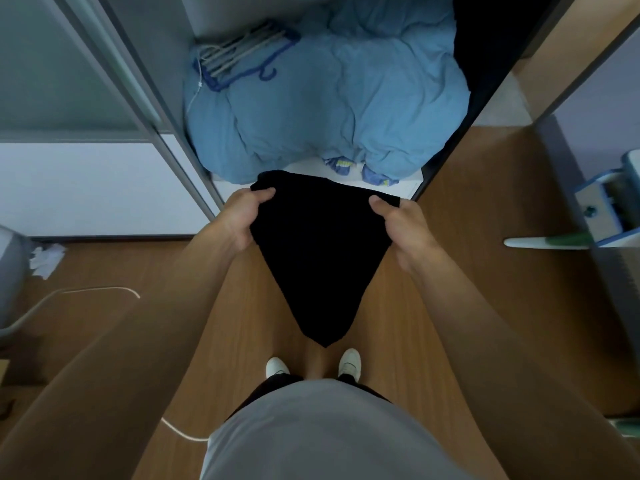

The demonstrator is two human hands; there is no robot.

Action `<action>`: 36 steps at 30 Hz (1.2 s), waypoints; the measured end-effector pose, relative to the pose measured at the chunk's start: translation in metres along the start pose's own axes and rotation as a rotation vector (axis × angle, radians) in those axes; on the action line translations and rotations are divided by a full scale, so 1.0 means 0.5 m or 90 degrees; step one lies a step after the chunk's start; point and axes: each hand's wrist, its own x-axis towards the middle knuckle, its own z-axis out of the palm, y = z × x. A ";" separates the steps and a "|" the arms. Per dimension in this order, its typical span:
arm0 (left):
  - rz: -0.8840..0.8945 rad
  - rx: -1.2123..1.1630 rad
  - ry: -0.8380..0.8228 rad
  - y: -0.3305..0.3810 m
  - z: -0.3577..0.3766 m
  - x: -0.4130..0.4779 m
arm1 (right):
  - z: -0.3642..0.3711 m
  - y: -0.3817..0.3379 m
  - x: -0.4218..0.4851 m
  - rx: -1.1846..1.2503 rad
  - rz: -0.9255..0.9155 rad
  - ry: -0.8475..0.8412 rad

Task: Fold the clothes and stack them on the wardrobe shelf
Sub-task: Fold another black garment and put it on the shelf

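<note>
Head-camera view, looking down: a person standing at an open wardrobe holds a black garment [320, 258] up by its two top corners, one in each bare hand. The left hand [242, 218] has its fingers closed over the garment's left corner, thumb lying across the front of the cloth; the right hand [401, 223] is clamped the same way on the right corner. The garment hangs clear of the wooden floor [467, 271], narrowing to a point above the person's white shoes [349, 363], and its top edge sits just in front of the white wardrobe shelf [311, 166]. On that shelf a bulky blue quilt [346, 98] fills most of the width, reaching the front edge, with a bundle of hangers [239, 55] resting on it toward the back left corner. A sliding door [69, 64] stands to the left of the opening. A white cord [100, 289] trails over the floor at left, near crumpled white paper [46, 258].
</note>
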 end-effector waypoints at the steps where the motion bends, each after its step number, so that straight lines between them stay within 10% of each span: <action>1: 0.011 0.037 0.022 -0.001 -0.005 0.006 | 0.000 -0.001 0.001 -0.002 0.003 -0.002; 9: 0.130 0.038 -0.106 -0.014 -0.037 0.018 | 0.015 -0.017 0.010 0.113 0.094 0.058; 25: 0.200 0.138 0.043 0.012 -0.020 0.010 | 0.027 -0.001 0.047 -0.062 0.085 0.106; 32: 0.192 0.141 -0.284 -0.012 -0.066 0.008 | 0.023 -0.012 0.035 -0.061 0.092 -0.031; 36: 0.196 0.078 -0.197 -0.035 -0.074 0.012 | 0.017 -0.010 0.040 -0.022 0.106 -0.029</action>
